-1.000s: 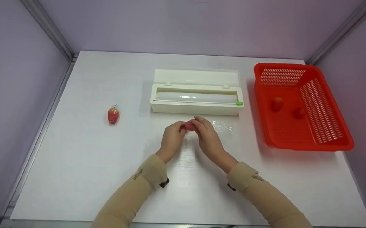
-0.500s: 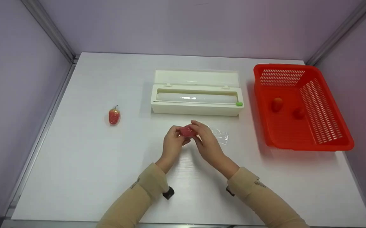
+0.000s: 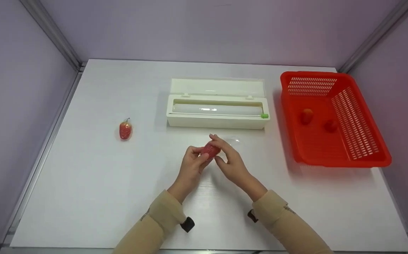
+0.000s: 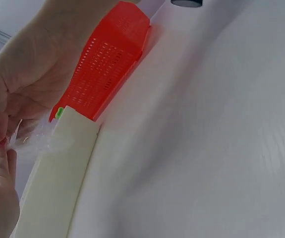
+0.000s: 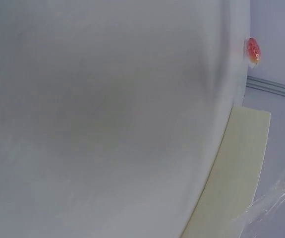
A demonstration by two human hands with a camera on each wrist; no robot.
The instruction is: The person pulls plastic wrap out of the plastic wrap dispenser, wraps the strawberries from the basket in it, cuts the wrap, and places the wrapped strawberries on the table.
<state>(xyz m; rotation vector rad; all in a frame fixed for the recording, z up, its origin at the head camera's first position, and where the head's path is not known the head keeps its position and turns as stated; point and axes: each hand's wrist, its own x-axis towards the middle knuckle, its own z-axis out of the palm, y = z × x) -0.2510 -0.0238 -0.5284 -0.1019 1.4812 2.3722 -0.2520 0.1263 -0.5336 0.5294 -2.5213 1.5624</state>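
Note:
A small red fruit [image 3: 210, 150] partly covered in clear cling film is between the two hands, over the table in front of the film dispenser. My left hand [image 3: 189, 165] grips its left side, thumb across the front. My right hand [image 3: 235, 165] holds the other end, fingers bent over the top and thumb below, hiding part of it. Loose cling film [image 4: 33, 138] trails from the fruit in the left wrist view. The right wrist view shows film [image 5: 268, 206] beside fingers at the edge. The open white film dispenser [image 3: 218, 121] has its roll [image 3: 218, 109] inside.
A film-wrapped red and yellow fruit [image 3: 125, 130] with a stem lies on the left of the table [image 3: 84, 197]. At the right stands a red plastic basket [image 3: 334, 163] containing two reddish fruits [image 3: 306, 116]. A green slider [image 3: 264, 115] sits on the dispenser's right end.
Both hands have drawn slightly toward the person with the fruit. The fruit has been turned, and the loose film to its right now shows less behind the right hand.

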